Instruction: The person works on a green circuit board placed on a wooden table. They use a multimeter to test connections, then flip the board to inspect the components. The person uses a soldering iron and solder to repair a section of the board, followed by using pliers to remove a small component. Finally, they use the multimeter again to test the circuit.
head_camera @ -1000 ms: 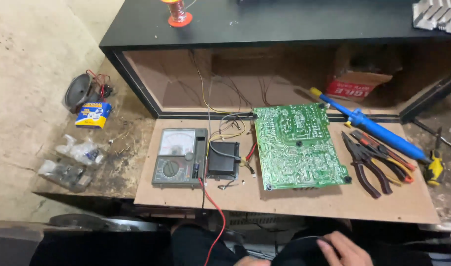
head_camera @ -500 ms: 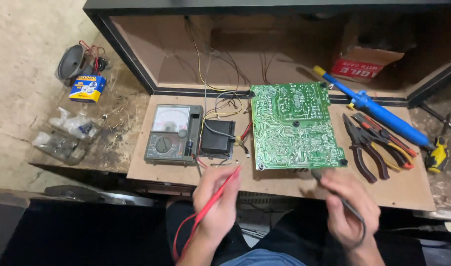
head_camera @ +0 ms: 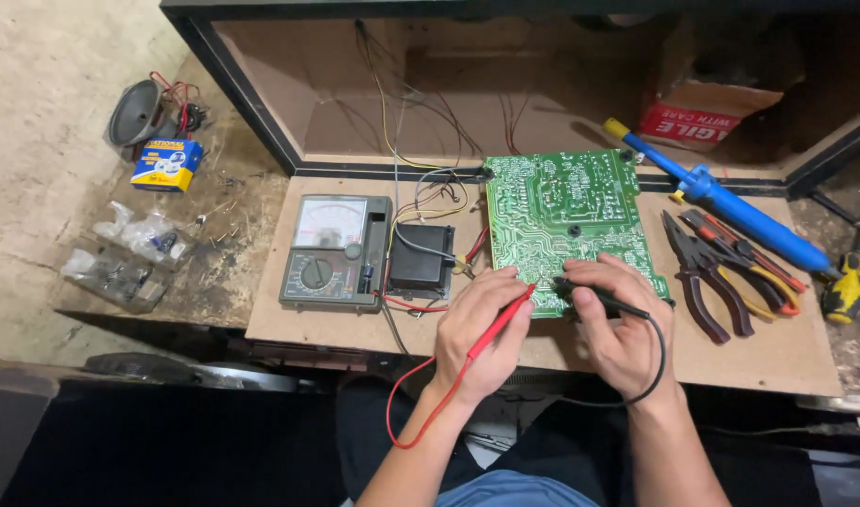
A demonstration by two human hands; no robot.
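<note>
We had the red probe (head_camera: 498, 324) pinched in our left hand (head_camera: 482, 338), thumb and fingers closed around its shaft, tip angled up to the near edge of the green board (head_camera: 566, 221). Our right hand (head_camera: 622, 324) was closed the same way on the black probe (head_camera: 599, 299), its tip lying on the board's lower edge just beside the red one. The board lay flat on the wooden panel (head_camera: 787, 352), right above both hands. The meter (head_camera: 336, 253) sat off to the left, pliers (head_camera: 707, 272) and a blue desoldering pump (head_camera: 721, 197) to the right.
</note>
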